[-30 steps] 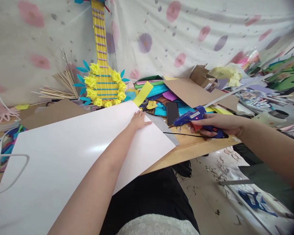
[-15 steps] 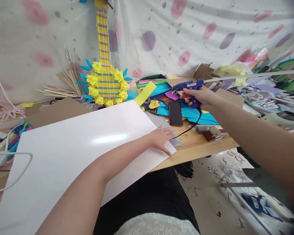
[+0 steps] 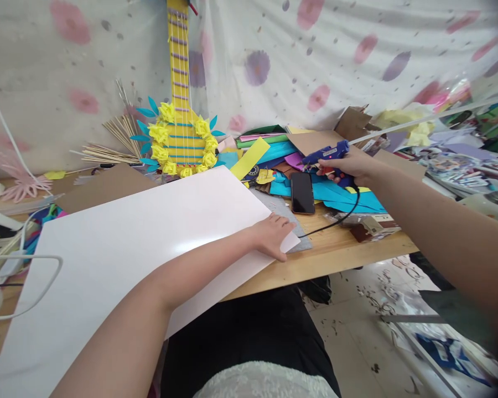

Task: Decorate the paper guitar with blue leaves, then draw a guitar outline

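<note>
Under white sheet, wooden table

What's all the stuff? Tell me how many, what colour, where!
Table: one, light wood, in front
Board: one, white, across the table
Phone: one, black, right of the board
Glue gun: one, blue, near the phone
Cord: one, black, below the glue gun
Guitar shape: one, yellow, at the back
Flowery backdrop: one, mostly white, behind
Sticks: many, tan, left of the guitar shape
Papers: many, mostly blue, near the phone
Cardboard: several, brown, towards the back
Clutter: too much to count, mixed, both sides
Left hand: one, bare, at the board's corner
Right hand: one, bare, holding the glue gun
</note>
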{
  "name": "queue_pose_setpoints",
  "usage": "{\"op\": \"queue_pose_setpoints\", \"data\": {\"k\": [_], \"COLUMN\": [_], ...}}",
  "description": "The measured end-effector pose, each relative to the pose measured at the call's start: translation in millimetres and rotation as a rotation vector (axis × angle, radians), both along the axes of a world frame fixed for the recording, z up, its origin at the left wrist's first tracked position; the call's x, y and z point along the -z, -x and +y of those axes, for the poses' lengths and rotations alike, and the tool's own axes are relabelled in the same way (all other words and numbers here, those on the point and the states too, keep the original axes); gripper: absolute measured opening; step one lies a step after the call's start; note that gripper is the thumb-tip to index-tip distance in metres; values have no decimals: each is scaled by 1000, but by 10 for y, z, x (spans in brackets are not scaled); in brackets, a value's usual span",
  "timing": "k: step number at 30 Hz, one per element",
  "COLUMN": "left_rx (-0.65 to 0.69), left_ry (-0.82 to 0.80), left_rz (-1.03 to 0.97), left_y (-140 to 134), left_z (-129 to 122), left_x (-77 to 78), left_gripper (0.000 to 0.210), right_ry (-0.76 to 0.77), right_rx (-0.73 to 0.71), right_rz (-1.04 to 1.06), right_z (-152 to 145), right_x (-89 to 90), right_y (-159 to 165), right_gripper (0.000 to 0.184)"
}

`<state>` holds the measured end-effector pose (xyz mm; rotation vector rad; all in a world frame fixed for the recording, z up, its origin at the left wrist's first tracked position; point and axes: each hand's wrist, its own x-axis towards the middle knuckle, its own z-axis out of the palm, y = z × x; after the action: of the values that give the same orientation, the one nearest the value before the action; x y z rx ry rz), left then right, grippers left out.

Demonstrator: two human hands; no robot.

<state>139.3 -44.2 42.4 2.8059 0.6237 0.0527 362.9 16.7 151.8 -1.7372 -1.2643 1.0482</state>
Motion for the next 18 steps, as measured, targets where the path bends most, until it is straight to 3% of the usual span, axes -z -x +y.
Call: {"op": "queue_pose_setpoints", "data": {"k": [3, 5, 8, 11, 14, 16, 18], "left_rx": [-18, -31, -64, -120, -124, -122, -233], "left_ry": [74, 121, 152, 172, 241, 339, 504], "left_rz": [-105, -125, -120, -150, -279, -432, -644], "left_y": [6, -12, -107, -290, -466, -490, -384], "left_z": [153, 255, 358, 386, 377, 399, 469], "left_x": [-164, -249, -295, -247, -155, -102, -81], "left_gripper": [76, 70, 68, 69, 69, 60, 43], "right_ry": [187, 231, 193, 29, -46, -82, -120], "right_rx": [-94, -173, -236, -241, -224, -173, -87], "right_rz": [26, 93, 265, 406, 486, 519, 508], "right_z": [-252, -441, -691, -769, -594, -384, -163], "right_x": [-153, -276, -477, -625, -611, -496, -319], "right_y": [-49, -44, 126, 516, 975, 1228, 1411], "right_gripper": [16, 22, 30, 33, 27, 22, 12]}}
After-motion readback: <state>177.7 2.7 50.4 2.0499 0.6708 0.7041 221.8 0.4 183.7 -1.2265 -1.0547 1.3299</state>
